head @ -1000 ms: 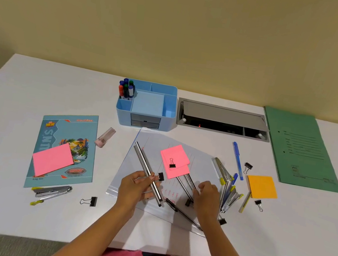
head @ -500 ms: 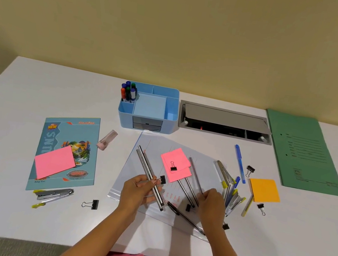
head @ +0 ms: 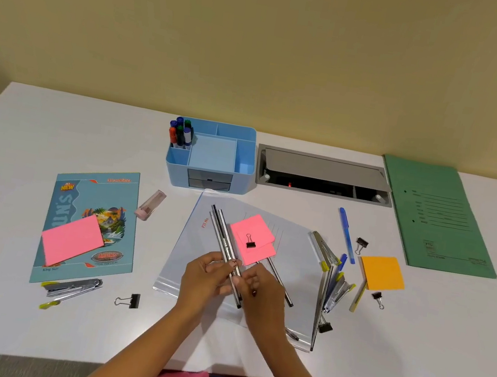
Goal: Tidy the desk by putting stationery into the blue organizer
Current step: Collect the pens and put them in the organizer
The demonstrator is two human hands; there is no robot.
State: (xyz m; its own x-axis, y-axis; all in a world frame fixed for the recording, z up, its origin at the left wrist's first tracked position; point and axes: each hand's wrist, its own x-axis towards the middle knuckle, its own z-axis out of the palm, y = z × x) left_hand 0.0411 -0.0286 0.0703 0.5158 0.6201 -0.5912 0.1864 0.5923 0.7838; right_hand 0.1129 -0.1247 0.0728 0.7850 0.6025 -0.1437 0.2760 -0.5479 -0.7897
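The blue organizer [head: 213, 157] stands at the back centre of the white desk, with several markers [head: 180, 133] in its back-left slot. In front of it lies a clear plastic folder [head: 288, 259]. Over the folder my left hand [head: 204, 281] grips a bundle of black and silver pencils [head: 222, 233], tips pointing up-left. My right hand [head: 261, 290] has come against the bundle and pinches a pencil at its near end. Pink sticky notes with a black binder clip [head: 251, 242] lie just beyond my hands. Another pencil [head: 281, 285] lies on the folder by my right hand.
A teal booklet [head: 94, 197] with a pink sticky pad [head: 72, 239] lies left; a stapler [head: 72, 288], binder clip [head: 129, 300] and pink eraser [head: 150, 205] lie nearby. Right: staplers and pens [head: 331, 281], blue pen [head: 347, 233], orange sticky pad [head: 382, 273], green folder [head: 436, 216], grey cable tray [head: 323, 175].
My right hand has lifted from the pencils on the folder's right part and moved left to meet my left hand at the pencil bundle. The left hand has stayed nearly still.
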